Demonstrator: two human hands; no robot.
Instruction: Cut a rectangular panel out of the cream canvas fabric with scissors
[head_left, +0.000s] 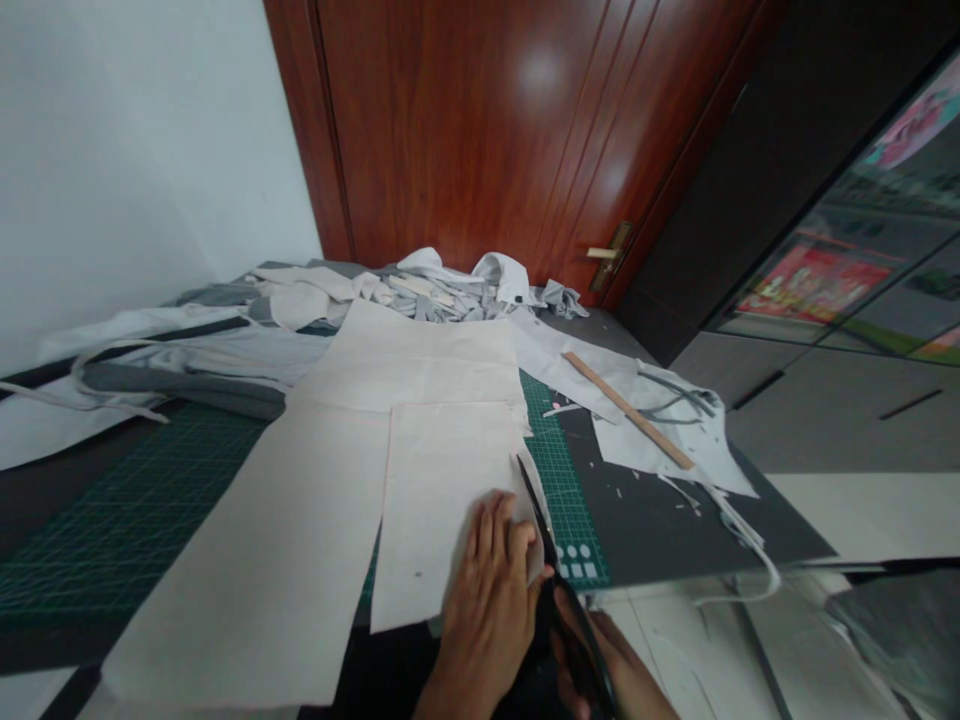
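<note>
A pair of black-handled scissors (550, 545) is in my right hand (600, 655), with its blades along the right edge of an off-white cloth piece (450, 490). A narrow strip curls away just right of the blades. My left hand (491, 590) lies on the lower right of this piece, fingers stretched forward and its thumb side close to the scissors. Under and left of the piece spreads a larger off-white cloth (277, 520), hanging over the near table edge. My right fingers are partly hidden behind the handles.
Green cutting mats (157, 490) lie on the dark table (630, 530). At the back are heaped fabric scraps (442, 290). Right stand a wooden ruler (628, 408) on white cloth (720, 455), cords and small offcuts. A brown door (465, 120) is behind the table.
</note>
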